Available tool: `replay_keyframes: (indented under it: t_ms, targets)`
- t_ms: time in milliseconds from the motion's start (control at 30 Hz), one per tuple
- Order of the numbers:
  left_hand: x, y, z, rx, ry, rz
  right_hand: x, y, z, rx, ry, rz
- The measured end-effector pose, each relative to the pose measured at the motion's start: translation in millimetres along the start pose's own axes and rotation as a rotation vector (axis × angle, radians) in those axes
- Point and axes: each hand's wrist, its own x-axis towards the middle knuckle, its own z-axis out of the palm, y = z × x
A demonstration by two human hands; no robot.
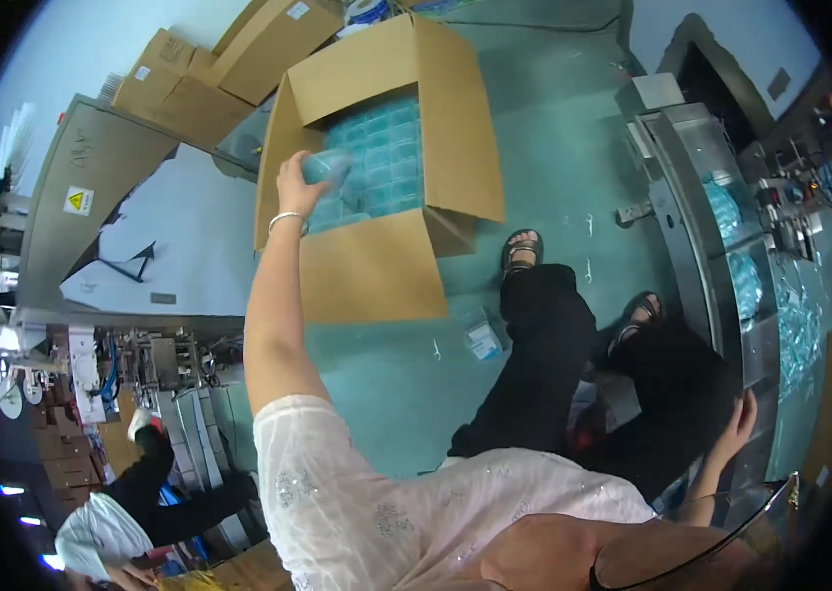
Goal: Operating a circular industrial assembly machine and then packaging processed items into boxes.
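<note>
My left hand (300,185) reaches over the left side of a large open cardboard box (372,281), its fingers wrapped round a clear plastic container (327,167). Inside the box, rows of clear, blue-tinted plastic containers (386,148) are packed closely together. The held one is above them, near the box's left wall. Low on the right, beside my knee and the edge of a metal machine, is my right hand (743,422). Its fingers are stretched out, and no object shows in them.
A metal machine (684,227) with clear plastic pieces (726,212) runs along the right. Closed cardboard boxes (180,79) stand at the far left, beside a grey machine housing (101,187). A small clear packet (483,337) lies on the floor. Another person (106,532) is at lower left.
</note>
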Motion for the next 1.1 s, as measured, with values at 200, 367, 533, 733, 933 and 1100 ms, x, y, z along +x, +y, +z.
replay_keyframes:
  t_ms: [200,367,533,733,933,1100]
  targets:
    - [21,-25,87,0.558,-0.716,0.177,-36,73,-8,0.408,-0.104,0.623]
    - [13,5,130,-0.388,-1.088,-0.472,-131,94,-36,-0.773,-0.036,0.622]
    - [12,39,129,0.213,-0.713,0.287,-206,130,-69,-0.781,0.022,0.744]
    - [-19,101,90,0.274,-0.534,0.494,-212,228,-85,-0.670,0.254,0.725]
    - [-40,171,55,0.312,-0.419,0.591,-175,363,-98,-0.981,-0.404,0.906]
    - [-66,299,41,0.173,-0.371,0.783,-178,345,-86,-0.551,0.054,1.073]
